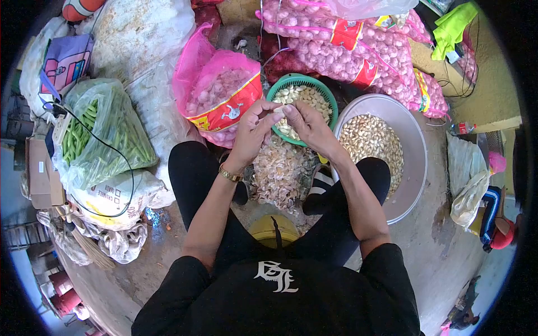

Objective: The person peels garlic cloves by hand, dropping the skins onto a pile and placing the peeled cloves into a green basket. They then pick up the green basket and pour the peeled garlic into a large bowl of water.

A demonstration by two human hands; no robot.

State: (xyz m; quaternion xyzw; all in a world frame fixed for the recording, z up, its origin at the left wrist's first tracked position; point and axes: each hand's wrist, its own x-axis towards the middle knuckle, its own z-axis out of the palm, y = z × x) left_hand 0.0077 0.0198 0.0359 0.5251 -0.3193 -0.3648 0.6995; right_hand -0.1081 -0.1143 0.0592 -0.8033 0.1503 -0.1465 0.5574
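Both hands meet over the near edge of a green plastic basket (334, 106) that holds peeled garlic cloves (300, 96). My left hand (253, 130) has its thumb and fingers pinched on a small pale garlic clove (279, 110). From the other side, my right hand (312, 130) pinches the same clove, its fingertips partly hidden. A heap of papery garlic skins (278, 171) lies on the floor below the hands, between the feet. To the right stands a wide grey basin (413, 185) with many unpeeled-looking cloves (371, 144) in it.
An opened pink mesh sack of garlic (216, 92) stands at the left of the basket. Full garlic sacks (347, 53) are stacked behind. Green beans in a plastic bag (106, 134) sit at far left. A yellow seat (274, 227) is beneath me. Another person (496, 218) is at far right.
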